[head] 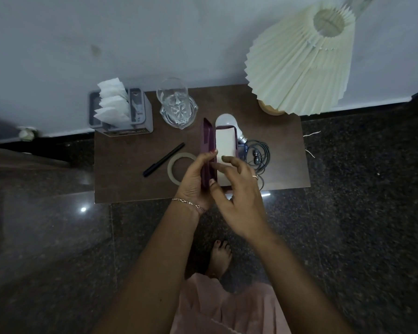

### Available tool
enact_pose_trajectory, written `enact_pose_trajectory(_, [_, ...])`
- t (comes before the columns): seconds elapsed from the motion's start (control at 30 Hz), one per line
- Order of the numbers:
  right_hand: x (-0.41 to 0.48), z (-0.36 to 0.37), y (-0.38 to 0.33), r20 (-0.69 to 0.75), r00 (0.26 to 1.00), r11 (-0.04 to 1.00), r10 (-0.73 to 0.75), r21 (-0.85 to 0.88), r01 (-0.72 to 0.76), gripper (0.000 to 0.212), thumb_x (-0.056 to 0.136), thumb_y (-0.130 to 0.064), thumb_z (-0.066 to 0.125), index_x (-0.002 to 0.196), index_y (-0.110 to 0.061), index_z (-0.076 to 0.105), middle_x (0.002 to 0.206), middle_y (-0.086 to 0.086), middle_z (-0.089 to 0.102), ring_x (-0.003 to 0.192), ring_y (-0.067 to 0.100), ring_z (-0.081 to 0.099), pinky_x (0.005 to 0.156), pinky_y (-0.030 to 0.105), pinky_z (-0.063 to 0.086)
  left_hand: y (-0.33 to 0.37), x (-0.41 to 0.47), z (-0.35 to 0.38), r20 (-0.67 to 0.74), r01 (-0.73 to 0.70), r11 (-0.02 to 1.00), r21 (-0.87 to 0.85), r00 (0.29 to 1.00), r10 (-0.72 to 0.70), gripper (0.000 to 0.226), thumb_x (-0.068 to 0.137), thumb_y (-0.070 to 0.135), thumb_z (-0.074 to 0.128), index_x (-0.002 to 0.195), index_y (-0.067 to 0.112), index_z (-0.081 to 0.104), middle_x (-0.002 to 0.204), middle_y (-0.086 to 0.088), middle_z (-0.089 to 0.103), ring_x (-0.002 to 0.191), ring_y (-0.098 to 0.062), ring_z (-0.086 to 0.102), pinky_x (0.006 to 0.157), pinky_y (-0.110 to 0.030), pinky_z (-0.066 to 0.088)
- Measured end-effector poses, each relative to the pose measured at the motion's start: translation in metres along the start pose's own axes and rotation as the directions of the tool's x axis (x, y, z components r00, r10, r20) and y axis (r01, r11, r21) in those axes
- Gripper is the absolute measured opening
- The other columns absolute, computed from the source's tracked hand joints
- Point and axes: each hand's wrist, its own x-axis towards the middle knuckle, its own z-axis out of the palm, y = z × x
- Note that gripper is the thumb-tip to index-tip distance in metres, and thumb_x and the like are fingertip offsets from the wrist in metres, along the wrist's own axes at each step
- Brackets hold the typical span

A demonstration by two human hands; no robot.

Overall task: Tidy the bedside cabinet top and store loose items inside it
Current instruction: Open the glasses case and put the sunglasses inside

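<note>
The fingers (212, 154) of the left hand (196, 189) are clenched around the hinge side of a dark purple case (206, 141), thumb on the inner edge and the other fingers wrapped behind its raised lid. The case is held open above the front middle of the counter (121, 184), its cream lining (225, 145) facing up. The right hand (241, 201) hovers just over the near end of the open case with its fingers spread and released, gripping nothing; one fingertip touches or nearly touches the lining, and which cannot be told. A ring shows on that hand and a thin bracelet (188, 203) on the left wrist. Behind the case a white light bulb (225, 120) lies on its side on the dark brown counter, its metal base pointing right toward a loose coil of earphones (257, 155). Left of the hands lie a roll of tape (173, 165), flat and partly hidden by the left hand, and just beyond it a black pen (163, 160), slanted. At the back of the counter stand a clear cut-glass tumbler (176, 104) and, at the left corner, a grey holder (140, 114) with white tissues (112, 102) fanned out of it. At the back right a lamp with a pale pleated shade (297, 68) leans over a wooden base (269, 109). The counter stands against a pale wall on a dark speckled floor (360, 189), where a bare foot (220, 257) and pink fabric show below the arms.
</note>
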Motion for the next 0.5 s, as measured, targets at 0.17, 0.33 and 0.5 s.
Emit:
enact_pose_trajectory(0.17, [0.003, 0.008, 0.022, -0.113, 0.99, 0.994, 0.089, 0.071, -0.081, 0.037, 0.088, -0.011, 0.059, 0.124, -0.018, 0.059, 0.134, -0.002, 0.048, 0.124, 0.014, 0.047, 0.098, 0.036, 0.05, 0.003, -0.002, -0.012, -0.017, -0.089, 0.993, -0.078, 0.996, 0.088, 0.03, 0.089, 0.021, 0.049, 0.108, 0.011, 0.068, 0.104, -0.014, 0.069, 0.096, -0.029, 0.064, 0.078, -0.041, 0.055])
enact_pose_trajectory(0.33, [0.008, 0.016, 0.038, -0.109, 0.988, 0.974, 0.107, 0.209, -0.082, 0.033, 0.085, -0.003, 0.058, 0.115, -0.015, 0.066, 0.113, -0.001, 0.065, 0.102, 0.01, 0.063, 0.087, 0.035, 0.056, 0.002, -0.004, -0.033, -0.058, -0.06, 0.986, -0.154, 0.997, 0.052, 0.046, 0.083, 0.025, 0.056, 0.126, 0.011, 0.058, 0.127, -0.018, 0.06, 0.119, -0.037, 0.055, 0.1, -0.06, 0.041])
enact_pose_trajectory(0.5, [0.034, 0.009, 0.06, -0.242, 0.942, 0.969, 0.234, 0.14, -0.205, 0.025, 0.087, -0.01, 0.059, 0.108, -0.018, 0.069, 0.102, 0.002, 0.067, 0.087, 0.016, 0.063, 0.078, 0.038, 0.055, 0.012, -0.003, -0.055, -0.159, -0.095, 0.98, -0.176, 0.985, 0.067, 0.053, 0.082, 0.023, 0.057, 0.133, 0.013, 0.053, 0.131, -0.015, 0.058, 0.123, -0.036, 0.053, 0.101, -0.062, 0.039])
